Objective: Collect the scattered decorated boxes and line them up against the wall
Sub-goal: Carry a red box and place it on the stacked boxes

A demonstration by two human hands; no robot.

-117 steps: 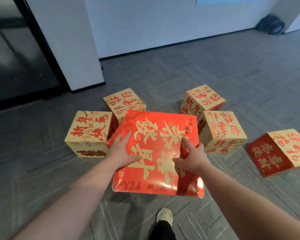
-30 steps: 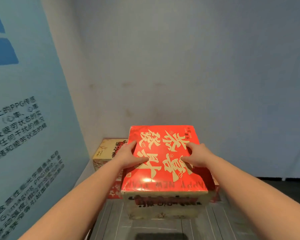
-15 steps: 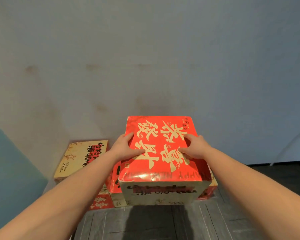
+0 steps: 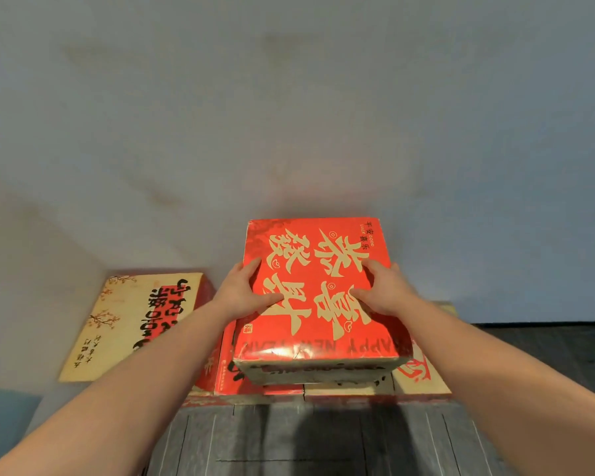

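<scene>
Both bare forearms reach forward from the lower corners toward the red box (image 4: 318, 293), the one landmark here. The left hand (image 4: 243, 297) clasps its left edge, thumb laid across the top face, fingers wrapped down the side. The right hand (image 4: 383, 292) grips the right edge the same way, thumb pointing inward over the top. The wrists are roughly level with each other.
</scene>
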